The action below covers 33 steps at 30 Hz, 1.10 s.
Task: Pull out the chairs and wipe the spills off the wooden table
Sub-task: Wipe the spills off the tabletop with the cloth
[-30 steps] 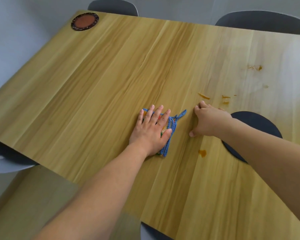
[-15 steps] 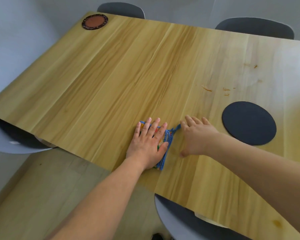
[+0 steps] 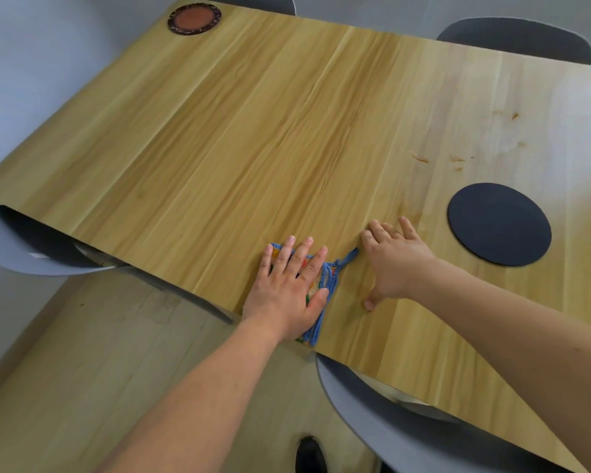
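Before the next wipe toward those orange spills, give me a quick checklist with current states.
1. Cloth under control: ok, left hand presses flat on it near the table's front edge.
2. Right hand free: ok, it rests on bare wood, holding nothing.
3. Spills cleared: not ok, orange streaks remain beyond the right hand, more at far right.
4. Path to the spills: ok, though the black mat lies just right of it.
5. Cloth cleanliness: cannot tell, mostly hidden.
6. Chairs pulled out: cannot tell, near chair partly under the table.

Bright, soft daylight glares on the table's [image 3: 287, 131] right side; wide-angle bending warps edges.
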Each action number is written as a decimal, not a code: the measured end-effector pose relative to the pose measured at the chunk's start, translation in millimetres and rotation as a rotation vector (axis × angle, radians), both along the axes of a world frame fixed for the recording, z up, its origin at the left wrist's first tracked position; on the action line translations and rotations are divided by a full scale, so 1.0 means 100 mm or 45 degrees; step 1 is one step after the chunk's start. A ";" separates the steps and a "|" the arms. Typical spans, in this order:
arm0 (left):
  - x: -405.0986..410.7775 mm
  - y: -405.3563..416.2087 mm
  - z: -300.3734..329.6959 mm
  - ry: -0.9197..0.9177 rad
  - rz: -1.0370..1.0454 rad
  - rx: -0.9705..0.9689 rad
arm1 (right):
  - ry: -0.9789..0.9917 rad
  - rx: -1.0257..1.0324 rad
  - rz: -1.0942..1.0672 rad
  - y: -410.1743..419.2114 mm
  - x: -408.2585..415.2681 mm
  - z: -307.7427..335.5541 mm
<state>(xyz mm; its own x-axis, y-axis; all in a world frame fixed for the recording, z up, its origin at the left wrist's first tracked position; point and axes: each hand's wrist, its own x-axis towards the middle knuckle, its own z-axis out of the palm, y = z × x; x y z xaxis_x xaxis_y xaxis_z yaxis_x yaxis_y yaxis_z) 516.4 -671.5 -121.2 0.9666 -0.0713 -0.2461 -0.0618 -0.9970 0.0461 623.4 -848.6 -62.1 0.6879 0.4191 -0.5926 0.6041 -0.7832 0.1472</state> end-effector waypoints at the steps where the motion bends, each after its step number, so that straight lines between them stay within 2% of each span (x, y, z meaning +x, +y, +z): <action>1: 0.00 0.00 -0.01 -0.005 0.005 0.001 | -0.009 0.020 0.008 -0.02 0.01 -0.01; 10: -0.02 -0.08 -0.02 -0.011 0.055 0.025 | -0.051 0.195 -0.071 -0.43 -0.04 0.01; 19: -0.13 -0.57 -0.03 -0.008 0.095 0.024 | -0.107 -0.138 -0.064 -1.14 0.08 0.07; 27: -0.15 -1.08 -0.02 0.006 0.147 0.043 | -0.102 -0.162 0.018 -1.17 0.06 0.06; 33: -0.12 -1.11 0.00 0.035 0.161 0.071 | -0.100 -0.079 0.046 -1.21 0.09 0.05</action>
<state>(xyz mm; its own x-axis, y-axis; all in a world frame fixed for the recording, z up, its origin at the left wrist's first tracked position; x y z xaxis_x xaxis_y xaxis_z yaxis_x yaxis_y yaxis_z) 504.1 -782.8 -121.2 0.9599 0.0654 -0.2724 0.0652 -0.9978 -0.0099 632.2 -969.1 -57.4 0.7186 0.4087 -0.5626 0.6162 -0.7492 0.2428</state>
